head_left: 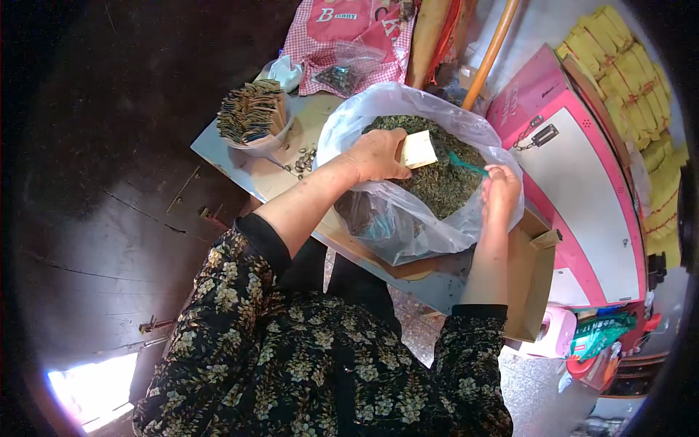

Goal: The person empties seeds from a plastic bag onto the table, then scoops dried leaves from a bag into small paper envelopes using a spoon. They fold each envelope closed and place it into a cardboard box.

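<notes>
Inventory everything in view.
Table: one, grey, centre
Plastic bag: one, clear, centre
Dried leaves: heap, greenish, in bag
Sachet: one, cream, over leaves
Scoop: one, green, over leaves
Bowl: one, white, on table
Packets: many, brown, in bowl
Pellets: several, dark, beside bowl
Checked cloth: one, pink, top
Pole: one, orange, top
Cabinet: one, pink/white, right
Bundles: many, yellow, right
Cardboard box: one, brown, beside table
Floral top: one, black, foreground
Left grip: one, bare, holding sachet
Right grip: one, bare, holding scoop

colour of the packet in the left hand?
Pale cream-yellow; the packet in the left hand shows best in the head view.
</notes>
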The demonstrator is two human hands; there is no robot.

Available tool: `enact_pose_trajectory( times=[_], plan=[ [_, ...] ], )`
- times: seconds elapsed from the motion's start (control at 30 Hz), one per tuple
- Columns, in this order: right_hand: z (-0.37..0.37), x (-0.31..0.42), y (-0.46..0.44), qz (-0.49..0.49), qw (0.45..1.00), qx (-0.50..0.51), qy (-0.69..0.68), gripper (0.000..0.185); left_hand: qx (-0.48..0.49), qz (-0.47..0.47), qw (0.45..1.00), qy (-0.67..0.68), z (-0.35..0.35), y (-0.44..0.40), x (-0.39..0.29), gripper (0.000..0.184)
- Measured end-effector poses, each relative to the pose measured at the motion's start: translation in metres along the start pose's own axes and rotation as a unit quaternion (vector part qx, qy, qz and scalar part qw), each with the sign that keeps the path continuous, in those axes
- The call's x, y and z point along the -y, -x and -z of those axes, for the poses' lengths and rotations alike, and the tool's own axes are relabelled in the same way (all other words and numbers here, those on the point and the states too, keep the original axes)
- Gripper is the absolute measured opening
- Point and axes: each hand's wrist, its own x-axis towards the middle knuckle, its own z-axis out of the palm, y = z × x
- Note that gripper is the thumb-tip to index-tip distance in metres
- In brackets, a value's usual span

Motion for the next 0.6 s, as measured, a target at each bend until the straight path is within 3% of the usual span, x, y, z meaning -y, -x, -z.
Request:
enact_pose_trajectory(
  times=[0.13,0.3,0.43,0.53,0.6],
  plan=[
    [0.013,0.009,-0.011,0.018,1.000,-0.016,-0.018,0.015,-0.003,-0.005,1.000,-0.002,0.000,-0.001,0.001,0.050],
    [0.017,0.035,-0.005,0.059,0.992,0.048,-0.101,0.015,0.002,0.003,1.000,0.001,0.001,-0.001,-0.001,0.051],
    [0.008,0.052,0.008,0.066,0.990,0.087,-0.092,0.015,0.012,0.007,1.000,0.013,0.003,0.002,-0.001,0.051],
    [-0.008,0.056,0.022,0.093,0.991,0.097,-0.020,0.015,0.008,0.006,1.000,0.006,0.004,0.005,0.001,0.052],
    [-0.020,0.056,0.030,0.207,0.967,0.138,0.061,0.014,0.017,0.009,1.000,0.011,0.005,0.006,0.001,0.053]
  ],
)
